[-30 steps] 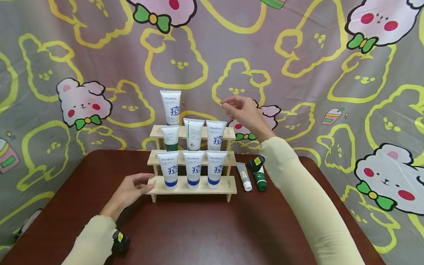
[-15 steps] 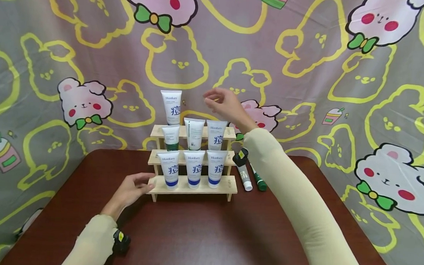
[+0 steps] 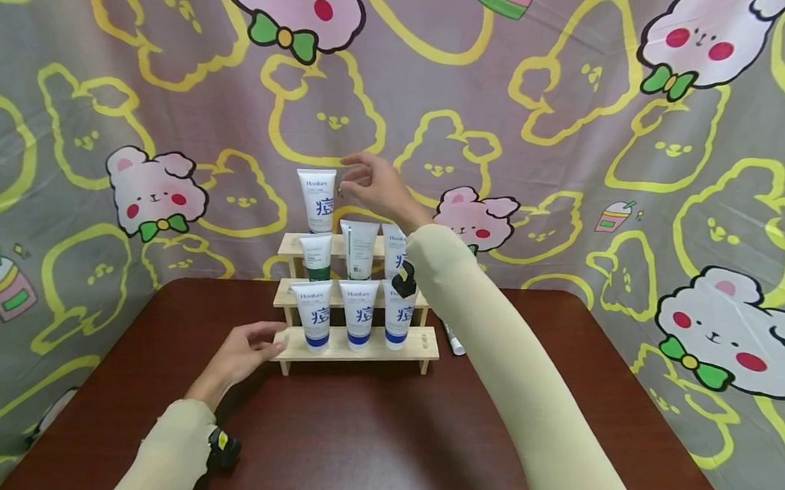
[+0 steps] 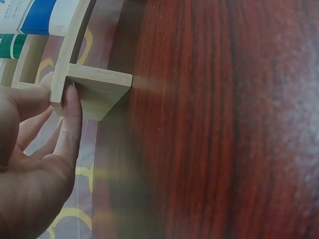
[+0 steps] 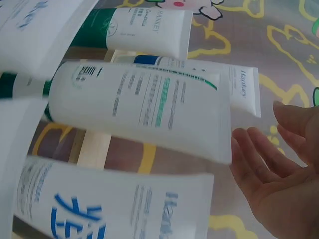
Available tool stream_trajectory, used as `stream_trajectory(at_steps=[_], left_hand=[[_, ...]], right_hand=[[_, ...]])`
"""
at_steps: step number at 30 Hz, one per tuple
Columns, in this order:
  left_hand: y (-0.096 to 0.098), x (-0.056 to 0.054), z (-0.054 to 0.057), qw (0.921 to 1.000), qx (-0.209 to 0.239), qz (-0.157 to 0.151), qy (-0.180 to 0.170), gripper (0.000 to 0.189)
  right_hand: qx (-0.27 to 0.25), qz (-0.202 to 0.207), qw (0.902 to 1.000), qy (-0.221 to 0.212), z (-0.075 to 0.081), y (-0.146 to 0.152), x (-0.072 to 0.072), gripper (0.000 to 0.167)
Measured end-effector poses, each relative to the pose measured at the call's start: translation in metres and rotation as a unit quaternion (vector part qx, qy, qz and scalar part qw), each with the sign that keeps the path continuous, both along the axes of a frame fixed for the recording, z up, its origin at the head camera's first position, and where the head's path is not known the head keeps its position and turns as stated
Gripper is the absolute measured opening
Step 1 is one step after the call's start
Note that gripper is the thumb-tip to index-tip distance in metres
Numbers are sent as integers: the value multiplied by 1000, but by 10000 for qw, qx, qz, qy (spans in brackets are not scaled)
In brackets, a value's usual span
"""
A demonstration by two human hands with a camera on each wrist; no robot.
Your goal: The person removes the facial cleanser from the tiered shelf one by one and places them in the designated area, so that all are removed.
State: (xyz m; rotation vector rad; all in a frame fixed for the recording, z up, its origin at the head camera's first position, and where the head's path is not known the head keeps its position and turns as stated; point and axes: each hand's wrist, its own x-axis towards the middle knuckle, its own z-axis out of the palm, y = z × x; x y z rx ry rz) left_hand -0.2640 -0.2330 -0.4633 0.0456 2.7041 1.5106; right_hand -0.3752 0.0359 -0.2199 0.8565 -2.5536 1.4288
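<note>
A three-step wooden stand (image 3: pixel 427 346) holds several white squeeze tubes standing on their caps. My left hand (image 3: pixel 240 352) pinches the left end of its bottom step; the left wrist view shows thumb and fingers (image 4: pixel 69 129) on either side of the board. Over the middle step, my right hand (image 3: pixel 382 188) is raised with loosely bent fingers and holds nothing. Its fingertips are just right of the blue-lettered tube (image 3: pixel 317 199) on the top step. In the right wrist view, the hand (image 5: pixel 279 174) is close beyond the end of a green-striped tube (image 5: pixel 139 109).
On the dark red table (image 3: pixel 354 437), right of the stand, a grey tube (image 3: pixel 457 346) lies partly hidden behind my right arm. Three blue-banded tubes, one of them this middle tube (image 3: pixel 359 314), line the bottom step. A patterned curtain (image 3: pixel 542 119) hangs behind.
My right hand has moved left over the stand, from its right side to beside the top-step tube. Its sleeve now covers the green tube on the table. My left hand stays put.
</note>
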Motion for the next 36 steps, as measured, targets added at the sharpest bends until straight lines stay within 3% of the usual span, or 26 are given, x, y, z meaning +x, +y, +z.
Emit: stream_trajectory(at_steps=[9,12,16,22,36], left_hand=[[-2,-2,2,10000,30,-2,32,45],[-2,-1,2,10000,61,7,-7,45],[-3,-1,1,10000,63,0,-11,45],[-2,0,1,10000,62,8,-30,45],[1,3,2,9999,117,-31,19,46]], right_hand=[[438,86,9986,-269,0,-23,-9,62],[403,57,9990,-178,-2,-27,-10,62],[386,-136,9991,50,-5,-32,-12,55],[425,-490,9979,-45,-8,-36,-14,37],[543,-361,9978,67,-15,-41,-8,25]])
